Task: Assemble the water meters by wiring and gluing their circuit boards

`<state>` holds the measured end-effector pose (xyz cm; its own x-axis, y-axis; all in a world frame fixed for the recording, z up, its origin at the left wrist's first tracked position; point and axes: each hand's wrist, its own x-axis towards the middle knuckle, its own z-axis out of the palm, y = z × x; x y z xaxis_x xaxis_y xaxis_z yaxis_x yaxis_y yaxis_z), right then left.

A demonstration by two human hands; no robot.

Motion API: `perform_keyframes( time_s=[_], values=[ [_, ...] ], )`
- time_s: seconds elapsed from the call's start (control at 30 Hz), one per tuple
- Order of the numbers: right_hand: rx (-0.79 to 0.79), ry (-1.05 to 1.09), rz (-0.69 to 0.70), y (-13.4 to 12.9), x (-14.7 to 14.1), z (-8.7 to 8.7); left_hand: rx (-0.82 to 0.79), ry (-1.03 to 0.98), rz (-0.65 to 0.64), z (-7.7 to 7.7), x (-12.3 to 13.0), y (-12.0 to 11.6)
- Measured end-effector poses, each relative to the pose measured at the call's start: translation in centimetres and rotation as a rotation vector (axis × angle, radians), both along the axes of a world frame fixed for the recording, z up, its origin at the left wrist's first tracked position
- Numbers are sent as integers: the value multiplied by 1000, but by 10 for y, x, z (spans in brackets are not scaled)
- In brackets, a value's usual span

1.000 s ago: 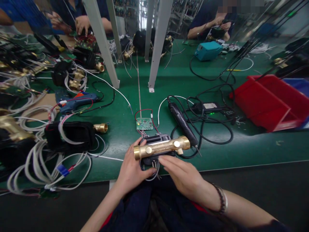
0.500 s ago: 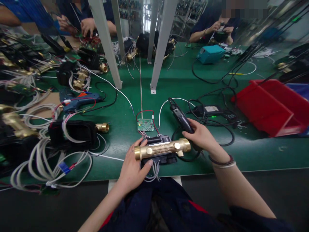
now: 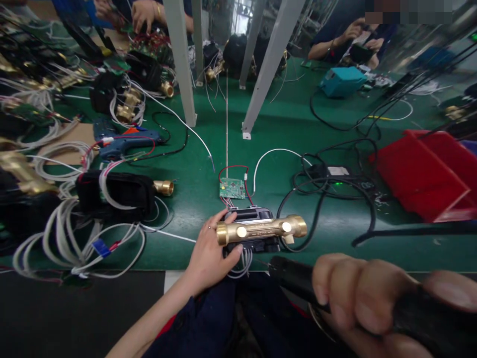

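My left hand (image 3: 208, 253) is closed around the left end of a black plastic housing (image 3: 270, 244), with a brass pipe fitting (image 3: 263, 229) lying across its top. Close to the camera at lower right, my right hand (image 3: 367, 293) grips a black electric screwdriver (image 3: 292, 274). Its thin bit points left, below and apart from the housing. Behind the housing a green circuit board (image 3: 233, 188) lies on the bench, joined to it by thin wires. Grey cables (image 3: 246, 261) loop from the housing's near side.
Housings, brass fittings and coiled cables (image 3: 67, 243) crowd the left, beside a blue glue gun (image 3: 130, 143). Grey metal posts (image 3: 261, 74) rise ahead. A red bin (image 3: 421, 174) and black cords (image 3: 324, 199) are at right. Co-workers' hands (image 3: 145, 15) show across the bench.
My right hand has lifted the screwdriver from beside the fitting's right end toward the camera and turned its bit leftward. My left hand stays on the housing. The view has shifted slightly.
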<state>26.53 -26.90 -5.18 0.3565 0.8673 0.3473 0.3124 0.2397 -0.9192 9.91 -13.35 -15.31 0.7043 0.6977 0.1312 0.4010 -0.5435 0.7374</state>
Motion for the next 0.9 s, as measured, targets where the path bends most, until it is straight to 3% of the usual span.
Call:
perform_keyframes(
  time_s=[0.17, 0.47, 0.67, 0.9],
  values=[
    [137, 201, -61, 24, -26, 16, -9, -35, 2, -1, 0, 0],
    [240, 227, -92, 43, -37, 1, 6, -44, -2, -1, 1, 1],
    [216, 196, -93, 47, -40, 0, 9, -37, -26, -1, 1, 1],
    [190, 152, 86, 54, -36, 8, -31, -40, -25, -1, 2, 0]
  ],
)
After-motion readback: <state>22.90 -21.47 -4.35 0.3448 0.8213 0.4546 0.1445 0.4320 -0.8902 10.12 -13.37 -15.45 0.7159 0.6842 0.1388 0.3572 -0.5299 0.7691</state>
